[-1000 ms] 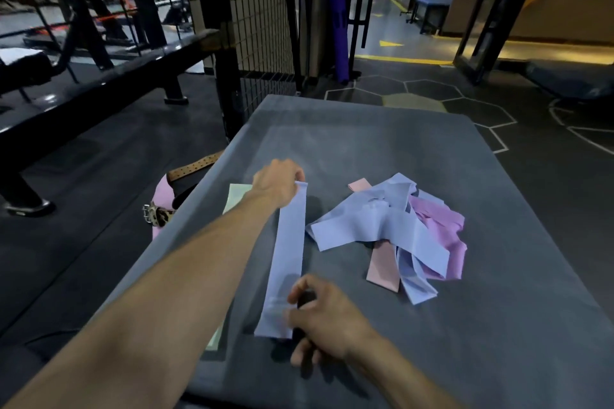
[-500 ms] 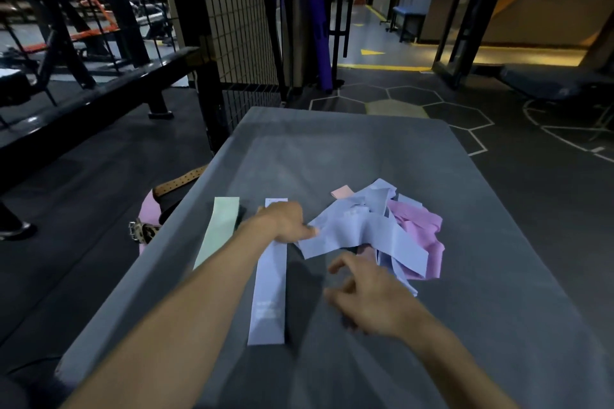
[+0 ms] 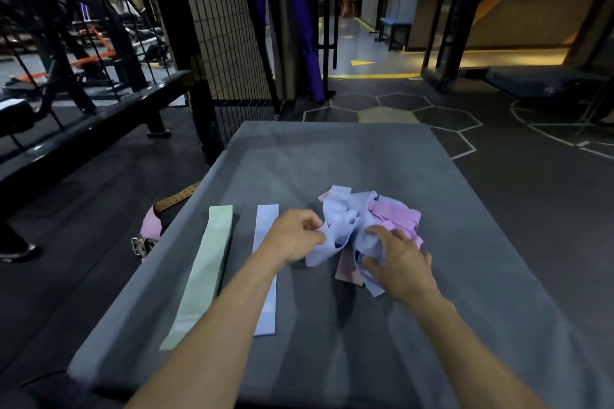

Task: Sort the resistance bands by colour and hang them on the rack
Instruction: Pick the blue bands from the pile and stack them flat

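Observation:
A tangled pile of resistance bands [image 3: 360, 226], light blue, pink and a salmon one, lies in the middle of the grey mat-topped table [image 3: 332, 156]. My left hand [image 3: 294, 236] grips a light blue band at the pile's left edge. My right hand [image 3: 397, 259] rests on the pile's near side with fingers curled into the blue bands. Left of the pile, a pale green band [image 3: 207, 266] and a light blue band [image 3: 265, 229] lie flat and parallel; my left forearm covers part of the blue one.
A brown and pink lifting belt [image 3: 156, 226] hangs off the table's left edge. A black mesh cage wall [image 3: 226, 26] and a bench [image 3: 83, 123] stand at the left. Purple padded posts [image 3: 305, 26] rise behind the table. Dark gym floor surrounds it.
Both hands left the flat light blue band and moved right to the pile. My left hand took hold of a blue band there, and my right hand settled on the pile.

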A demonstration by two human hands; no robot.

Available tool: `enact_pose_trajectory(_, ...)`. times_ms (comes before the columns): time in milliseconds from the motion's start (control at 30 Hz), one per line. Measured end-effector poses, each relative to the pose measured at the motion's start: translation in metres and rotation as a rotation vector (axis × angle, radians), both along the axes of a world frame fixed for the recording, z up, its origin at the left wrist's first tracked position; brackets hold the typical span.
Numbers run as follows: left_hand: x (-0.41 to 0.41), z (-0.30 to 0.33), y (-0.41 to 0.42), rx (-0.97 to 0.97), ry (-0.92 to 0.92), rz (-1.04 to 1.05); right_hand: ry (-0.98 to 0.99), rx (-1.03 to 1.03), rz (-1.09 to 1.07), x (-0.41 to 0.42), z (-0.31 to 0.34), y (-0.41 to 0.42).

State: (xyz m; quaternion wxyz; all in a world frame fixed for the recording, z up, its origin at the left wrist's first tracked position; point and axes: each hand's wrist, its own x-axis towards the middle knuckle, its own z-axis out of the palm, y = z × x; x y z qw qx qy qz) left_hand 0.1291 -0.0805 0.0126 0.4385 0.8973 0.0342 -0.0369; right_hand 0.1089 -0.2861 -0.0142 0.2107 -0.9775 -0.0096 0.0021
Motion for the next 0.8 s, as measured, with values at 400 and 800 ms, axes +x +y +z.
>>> enact_pose_trajectory(400, -0.034, 0.040, -0.002, -0.485, -0.109, 0.033, -0.378, 0.311, -0.298, 0.006, 0.027, -0.034)
enact_pose_trajectory(800, -0.060, 0.093, 0.028, -0.426, -0.142, -0.233, 0.153, -0.032, -0.342, -0.005, 0.048, -0.034)
